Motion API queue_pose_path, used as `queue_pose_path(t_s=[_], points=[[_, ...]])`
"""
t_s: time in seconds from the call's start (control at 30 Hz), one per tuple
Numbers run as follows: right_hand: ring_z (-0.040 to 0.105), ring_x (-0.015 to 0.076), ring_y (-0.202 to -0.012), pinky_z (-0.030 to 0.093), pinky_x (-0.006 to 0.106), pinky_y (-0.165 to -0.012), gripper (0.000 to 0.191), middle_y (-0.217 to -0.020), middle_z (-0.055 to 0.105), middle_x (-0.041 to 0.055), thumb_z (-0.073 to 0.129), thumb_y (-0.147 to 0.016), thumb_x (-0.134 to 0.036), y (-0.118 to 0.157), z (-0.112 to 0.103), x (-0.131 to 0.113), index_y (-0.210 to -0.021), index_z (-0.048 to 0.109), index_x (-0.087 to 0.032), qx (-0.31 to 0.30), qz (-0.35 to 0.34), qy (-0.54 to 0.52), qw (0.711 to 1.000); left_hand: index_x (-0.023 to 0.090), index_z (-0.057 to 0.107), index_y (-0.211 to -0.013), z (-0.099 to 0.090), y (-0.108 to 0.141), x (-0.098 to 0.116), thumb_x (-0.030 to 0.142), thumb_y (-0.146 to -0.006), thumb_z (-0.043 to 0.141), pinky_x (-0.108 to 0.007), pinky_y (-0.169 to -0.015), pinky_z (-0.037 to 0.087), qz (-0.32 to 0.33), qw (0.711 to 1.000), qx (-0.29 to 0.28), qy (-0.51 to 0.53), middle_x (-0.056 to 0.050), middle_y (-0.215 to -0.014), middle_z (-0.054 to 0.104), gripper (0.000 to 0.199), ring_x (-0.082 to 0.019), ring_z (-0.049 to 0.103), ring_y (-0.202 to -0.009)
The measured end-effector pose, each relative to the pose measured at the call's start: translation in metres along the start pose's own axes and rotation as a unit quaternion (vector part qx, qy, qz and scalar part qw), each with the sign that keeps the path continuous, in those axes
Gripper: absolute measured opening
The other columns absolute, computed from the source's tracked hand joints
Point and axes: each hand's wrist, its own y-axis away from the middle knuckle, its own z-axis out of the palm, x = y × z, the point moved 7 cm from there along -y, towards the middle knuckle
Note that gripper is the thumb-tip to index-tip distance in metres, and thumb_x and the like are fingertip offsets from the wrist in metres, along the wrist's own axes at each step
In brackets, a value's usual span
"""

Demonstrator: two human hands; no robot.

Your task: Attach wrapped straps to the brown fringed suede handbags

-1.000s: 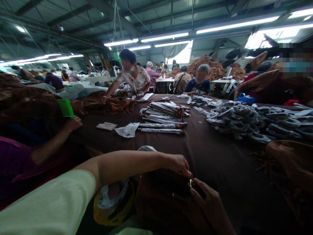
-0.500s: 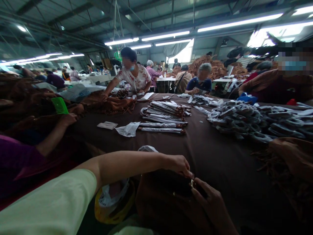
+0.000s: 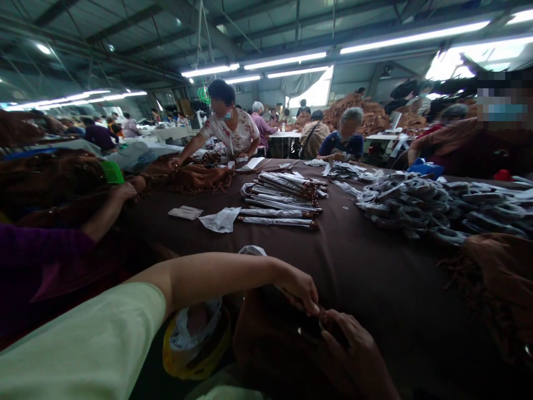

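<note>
My left hand [image 3: 300, 290] reaches across in front of me. Its thumb and fingers are pinched together on something too small to make out, right beside a small gold-coloured metal ring [image 3: 321, 323]. My right hand [image 3: 348, 336] grips that ring between thumb and fingers, its fingertips almost meeting the left ones. Under both hands lies a dark brown soft piece [image 3: 262, 339], perhaps a bag, at the near table edge. A small shiny metal spot shows on it. Much of the piece is lost in shadow.
Wrapped straps with brown ends [image 3: 283, 203] lie mid-table beside white paper [image 3: 220, 219]. A heap of wrapped loops [image 3: 416, 203] and brown fringed material [image 3: 499, 261] are at right. A yellow bucket [image 3: 170, 347] stands below left. A co-worker's purple sleeve [image 3: 45, 247] is near at left.
My left hand has shifted slightly left and down, and the ring with my right hand moved slightly left. The green comb of the co-worker at left has moved a little right.
</note>
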Motion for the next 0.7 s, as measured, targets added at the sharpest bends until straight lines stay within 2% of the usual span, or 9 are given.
queue_pose_path(t_s=[0.07,0.1,0.2,0.27,0.37,0.5,0.6,0.63,0.7], points=[[0.066,0.0205,-0.095,0.055,0.033,-0.082,0.026,-0.105,0.067,0.0066,0.054,-0.088,-0.032,-0.001,0.002,-0.002,-0.113,0.056,-0.024,-0.020,0.011,0.000,1.000,0.016,0.064,-0.063,0.004,-0.002,-0.003,0.035,-0.066,0.074,-0.020,-0.047,0.036,-0.013,0.999,-0.041,-0.014,0.002,-0.052,0.052,0.022,-0.010,0.046,-0.049],[0.065,0.0205,-0.097,0.054,0.033,-0.083,0.026,-0.106,0.067,0.0070,0.053,-0.089,-0.032,-0.002,0.001,-0.002,-0.114,0.056,-0.023,-0.026,0.020,0.003,0.999,0.016,0.064,-0.064,0.004,-0.003,-0.002,0.036,-0.064,0.075,-0.021,-0.047,0.037,-0.014,0.999,-0.043,-0.031,0.002,-0.053,0.054,0.023,-0.010,0.049,-0.050],[0.065,0.0221,-0.098,0.053,0.034,-0.082,0.031,-0.109,0.067,0.0079,0.054,-0.087,-0.034,-0.008,-0.005,-0.004,-0.116,0.055,-0.022,-0.047,0.056,0.022,0.997,0.015,0.064,-0.064,0.000,-0.005,0.008,0.037,-0.066,0.074,-0.019,-0.047,0.037,-0.002,0.999,-0.007,-0.042,0.001,-0.059,0.056,0.025,-0.009,0.050,-0.054],[0.066,0.0225,-0.092,0.052,0.033,-0.077,0.030,-0.105,0.069,0.0063,0.056,-0.086,-0.036,-0.012,-0.007,-0.011,-0.113,0.057,-0.023,-0.087,0.069,0.039,0.993,0.014,0.064,-0.064,-0.001,-0.005,0.011,0.040,-0.068,0.073,-0.017,-0.045,0.034,-0.001,1.000,0.003,-0.023,0.002,-0.059,0.055,0.027,-0.007,0.047,-0.052],[0.066,0.0216,-0.080,0.048,0.031,-0.069,0.023,-0.092,0.071,0.0042,0.055,-0.087,-0.040,-0.016,-0.008,-0.026,-0.102,0.062,-0.024,-0.121,0.052,0.067,0.989,0.015,0.066,-0.065,0.008,-0.004,0.010,0.046,-0.064,0.076,-0.017,-0.042,0.030,-0.016,0.998,-0.060,0.009,0.001,-0.057,0.052,0.032,-0.006,0.042,-0.048],[0.063,0.0185,-0.064,0.041,0.027,-0.059,0.020,-0.074,0.069,0.0043,0.050,-0.089,-0.037,-0.016,-0.009,-0.039,-0.085,0.063,-0.022,-0.070,-0.013,0.115,0.991,0.016,0.066,-0.060,0.020,-0.001,0.003,0.047,-0.057,0.081,-0.018,-0.038,0.024,-0.033,0.987,-0.155,0.040,0.003,-0.048,0.043,0.035,-0.006,0.035,-0.040],[0.061,0.0155,-0.056,0.037,0.024,-0.053,0.024,-0.066,0.066,0.0023,0.050,-0.089,-0.040,-0.010,-0.001,-0.039,-0.079,0.063,-0.023,-0.071,-0.059,0.100,0.991,0.017,0.064,-0.059,0.028,0.002,0.000,0.045,-0.059,0.080,-0.019,-0.038,0.022,-0.035,0.977,-0.209,0.038,0.004,-0.046,0.038,0.033,-0.007,0.031,-0.038],[0.060,0.0150,-0.055,0.036,0.024,-0.051,0.025,-0.064,0.066,0.0017,0.049,-0.090,-0.041,-0.009,0.001,-0.036,-0.078,0.063,-0.023,-0.074,-0.057,0.095,0.991,0.017,0.063,-0.059,0.029,0.003,0.000,0.046,-0.064,0.077,-0.019,-0.038,0.023,-0.036,0.977,-0.207,0.031,0.004,-0.046,0.038,0.033,-0.007,0.031,-0.038],[0.060,0.0140,-0.052,0.034,0.023,-0.049,0.028,-0.062,0.066,0.0007,0.048,-0.091,-0.041,-0.006,0.006,-0.029,-0.074,0.061,-0.023,-0.080,-0.028,0.090,0.992,0.017,0.061,-0.059,0.029,0.003,0.003,0.046,-0.075,0.066,-0.020,-0.040,0.027,-0.040,0.987,-0.152,-0.009,0.003,-0.047,0.041,0.034,-0.008,0.035,-0.039]])
